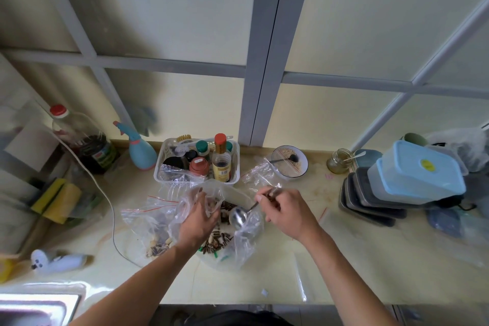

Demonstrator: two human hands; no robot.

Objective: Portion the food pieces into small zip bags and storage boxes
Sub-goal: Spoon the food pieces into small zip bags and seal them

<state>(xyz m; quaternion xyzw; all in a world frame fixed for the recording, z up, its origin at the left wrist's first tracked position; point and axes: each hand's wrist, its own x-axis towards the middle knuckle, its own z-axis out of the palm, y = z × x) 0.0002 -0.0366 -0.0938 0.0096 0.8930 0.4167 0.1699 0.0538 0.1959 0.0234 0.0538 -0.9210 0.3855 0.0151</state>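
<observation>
Open surface (357, 259) lies to the right of the clear plastic bags (238, 241) at the centre, reaching toward the near edge, with only flat clear sleeves (301, 280) lying on it. Behind the bags, a white basket of bottles (197, 164) and a bowl (289, 164) block the back. A stack of storage boxes (404, 180) fills the far right. To the left, zip bags (148, 214) and a white cable (111, 209) cross the surface, with sponges (57, 200) and a large bottle (82, 140) beyond. A sink corner (39, 304) sits at the near left.
</observation>
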